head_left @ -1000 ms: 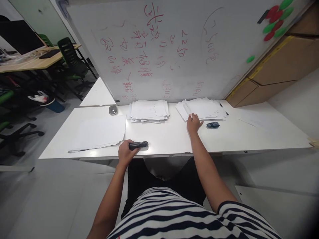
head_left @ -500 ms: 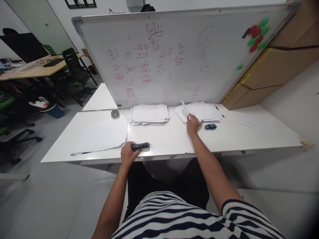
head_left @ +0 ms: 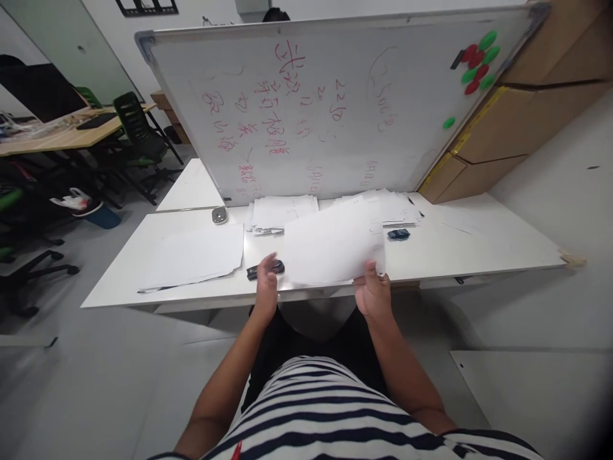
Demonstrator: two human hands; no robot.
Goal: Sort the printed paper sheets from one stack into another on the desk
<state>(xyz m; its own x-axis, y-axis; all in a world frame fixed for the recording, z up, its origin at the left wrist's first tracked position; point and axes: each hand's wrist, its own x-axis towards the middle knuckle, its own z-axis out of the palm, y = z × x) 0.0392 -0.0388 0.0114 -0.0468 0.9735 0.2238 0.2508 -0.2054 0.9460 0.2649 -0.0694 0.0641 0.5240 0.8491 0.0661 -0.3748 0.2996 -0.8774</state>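
At four o'clock on paper newly drawn forward, right hand grips; left hand, spread, apparently freed of stapler at eight.

We enter one paper sheet, white. Stapler: black. Loose paper pile, left stack and right stack: all white. Small packet: dark blue, as far as we can make out at this size. Rounded case: grey. Tabletop: plain white. We note a striped shirt, navy and white, over black trousers. Whiteboard: greyish white, red handwriting, grey frame. Magnets: red and green, mixed. Cartons: brown, yellow-edged. Behind, we count a blue bin, a black chair with green parts, a black monitor and grey floor.
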